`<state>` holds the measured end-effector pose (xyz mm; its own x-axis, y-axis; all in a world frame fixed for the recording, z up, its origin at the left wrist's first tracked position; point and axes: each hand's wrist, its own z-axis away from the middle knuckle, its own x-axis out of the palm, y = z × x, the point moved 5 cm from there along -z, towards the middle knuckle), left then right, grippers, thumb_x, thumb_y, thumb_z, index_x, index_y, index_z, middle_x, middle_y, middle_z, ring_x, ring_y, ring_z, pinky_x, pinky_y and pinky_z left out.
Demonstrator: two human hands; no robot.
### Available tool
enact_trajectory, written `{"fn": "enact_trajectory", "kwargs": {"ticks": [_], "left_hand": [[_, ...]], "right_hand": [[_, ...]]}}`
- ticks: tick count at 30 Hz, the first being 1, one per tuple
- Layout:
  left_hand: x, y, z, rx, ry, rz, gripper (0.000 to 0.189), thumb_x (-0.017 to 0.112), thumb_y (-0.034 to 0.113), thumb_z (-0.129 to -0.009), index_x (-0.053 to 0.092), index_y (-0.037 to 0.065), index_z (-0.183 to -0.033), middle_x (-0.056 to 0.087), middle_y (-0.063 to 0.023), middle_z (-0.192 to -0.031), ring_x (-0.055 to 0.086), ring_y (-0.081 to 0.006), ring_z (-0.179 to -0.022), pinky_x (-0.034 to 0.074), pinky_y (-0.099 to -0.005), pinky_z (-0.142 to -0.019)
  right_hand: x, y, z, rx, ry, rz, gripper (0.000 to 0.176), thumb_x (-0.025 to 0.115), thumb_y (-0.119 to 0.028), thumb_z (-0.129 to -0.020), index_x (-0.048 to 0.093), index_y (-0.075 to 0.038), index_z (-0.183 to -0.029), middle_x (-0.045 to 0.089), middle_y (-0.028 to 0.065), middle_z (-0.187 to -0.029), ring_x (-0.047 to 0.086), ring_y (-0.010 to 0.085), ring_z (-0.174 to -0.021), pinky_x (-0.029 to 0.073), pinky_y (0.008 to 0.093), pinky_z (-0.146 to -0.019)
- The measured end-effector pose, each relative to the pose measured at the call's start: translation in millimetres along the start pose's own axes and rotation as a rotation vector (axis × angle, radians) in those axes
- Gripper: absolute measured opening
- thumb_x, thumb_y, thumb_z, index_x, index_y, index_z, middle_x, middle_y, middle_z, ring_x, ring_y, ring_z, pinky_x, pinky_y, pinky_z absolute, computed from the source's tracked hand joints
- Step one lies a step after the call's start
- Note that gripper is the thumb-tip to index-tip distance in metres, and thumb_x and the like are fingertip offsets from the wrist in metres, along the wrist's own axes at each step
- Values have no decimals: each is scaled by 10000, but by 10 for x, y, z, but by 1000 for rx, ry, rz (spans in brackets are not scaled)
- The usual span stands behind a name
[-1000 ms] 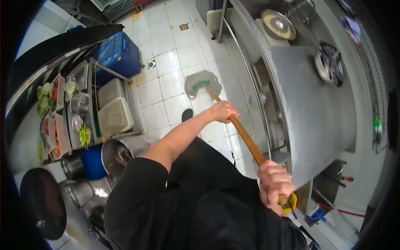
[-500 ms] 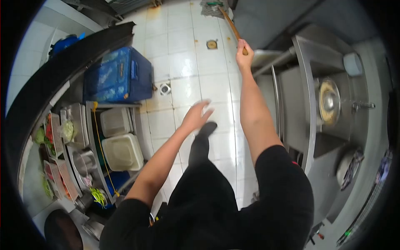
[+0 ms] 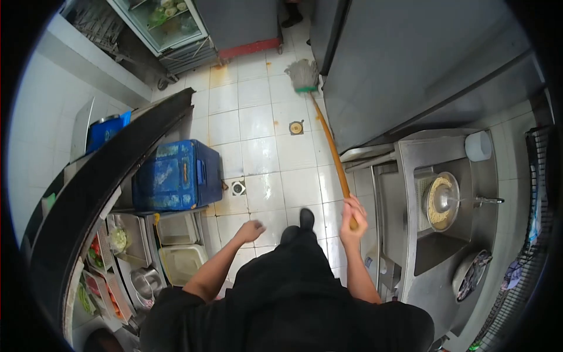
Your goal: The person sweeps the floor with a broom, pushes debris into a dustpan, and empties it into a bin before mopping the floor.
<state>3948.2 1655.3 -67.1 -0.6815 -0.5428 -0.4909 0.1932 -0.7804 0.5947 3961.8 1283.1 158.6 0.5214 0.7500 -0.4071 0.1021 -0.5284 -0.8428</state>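
My right hand (image 3: pixel 353 221) is wrapped round the upper end of a wooden mop handle. The mop (image 3: pixel 331 141) slants away from me across the floor, and its grey string head (image 3: pixel 303 75) with a green clamp rests on the tiles beside a tall grey cabinet. My left hand (image 3: pixel 251 231) hangs over the floor to the left of my legs, fingers loosely curled, with nothing seen in it. A dark shoe (image 3: pixel 307 219) shows on the white tiles below me.
On the left are a blue cooler box (image 3: pixel 170 176) and a counter with vegetable baskets and metal pans. A steel sink (image 3: pixel 410 193) on the right holds a bowl of pale food (image 3: pixel 442 201) under a tap. Ahead stands a glass-door fridge (image 3: pixel 161 23); another person's foot (image 3: pixel 291 16) is near it.
My view has tilted up, showing more floor and the fridge. The mop head now shows fully, with its strings pointing away. My left hand has gone from spread fingers to curled.
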Motion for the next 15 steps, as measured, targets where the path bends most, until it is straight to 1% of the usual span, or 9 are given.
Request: {"fn": "enact_trajectory", "kwargs": {"ticks": [1, 2, 4, 5, 6, 8, 10, 12, 15], "left_hand": [[-162, 254, -241, 43, 27, 33, 424, 652, 399, -911, 726, 3, -1045, 726, -219, -1028, 691, -379, -986, 537, -439, -888], [-342, 511, -497, 90, 53, 66, 419, 641, 395, -920, 725, 6, -1050, 721, -222, -1039, 688, -380, -997, 533, -440, -894], [-677, 985, -1005, 176, 28, 26, 406, 633, 387, -928, 722, 9, -1044, 714, -221, -1062, 677, -389, -1011, 529, -449, -901], [-826, 1191, -1284, 209, 22, -59, 403, 640, 384, -934, 715, 13, -1073, 723, -197, -1061, 686, -363, -1008, 534, -432, -899], [-942, 1358, -1518, 235, 6, -148, 402, 648, 381, -940, 708, 18, -1101, 731, -172, -1061, 694, -336, -1006, 540, -415, -898], [-1179, 1753, -1965, 266, -3, -147, 384, 645, 375, -938, 709, 20, -1070, 728, -160, -1076, 692, -334, -1010, 539, -424, -897], [-1422, 2171, -2332, 341, -35, -221, 376, 635, 359, -942, 699, 16, -1081, 723, -184, -1065, 684, -364, -1015, 538, -441, -893], [-1683, 2570, -2589, 407, -67, -292, 367, 624, 342, -945, 689, 12, -1092, 718, -209, -1053, 676, -394, -1021, 538, -459, -889], [-2188, 3324, -2673, 436, -31, -177, 334, 631, 303, -955, 679, 13, -1113, 725, -210, -1045, 695, -370, -992, 548, -437, -875]], "right_hand": [[-119, -104, -126, -25, 15, -33, 226, 567, -28, -951, 589, 8, -729, 724, 169, -960, 659, 351, -1125, 485, 472, -969], [-155, -64, -305, -29, 31, -34, 226, 567, -28, -951, 589, 8, -729, 724, 169, -960, 659, 351, -1125, 485, 472, -969], [-284, -18, -642, -224, 189, -513, 226, 601, -113, -963, 620, 9, -773, 684, 142, -814, 682, 329, -936, 520, 467, -916], [-214, 41, -896, -271, 289, -640, 295, 581, -137, -964, 545, -5, -702, 640, 144, -715, 661, 300, -784, 538, 504, -839], [-77, 85, -1129, -262, 300, -641, 295, 581, -136, -964, 545, -5, -702, 640, 144, -715, 661, 300, -784, 538, 504, -839], [211, 264, -1593, -67, 362, -660, 256, 589, -76, -932, 534, 0, -694, 618, 147, -682, 634, 277, -709, 553, 474, -772], [709, 428, -2149, -451, 330, -685, 155, 597, -24, -900, 593, 32, -756, 619, 131, -725, 611, 256, -711, 545, 389, -726], [1285, 671, -2648, -276, 274, -484, 88, 580, 24, -887, 612, 64, -816, 630, 109, -776, 596, 208, -724, 520, 332, -712], [2248, 1251, -3584, -52, 192, -532, 174, 579, -28, -920, 669, 107, -982, 715, 105, -895, 662, 172, -813, 525, 295, -784]]}}
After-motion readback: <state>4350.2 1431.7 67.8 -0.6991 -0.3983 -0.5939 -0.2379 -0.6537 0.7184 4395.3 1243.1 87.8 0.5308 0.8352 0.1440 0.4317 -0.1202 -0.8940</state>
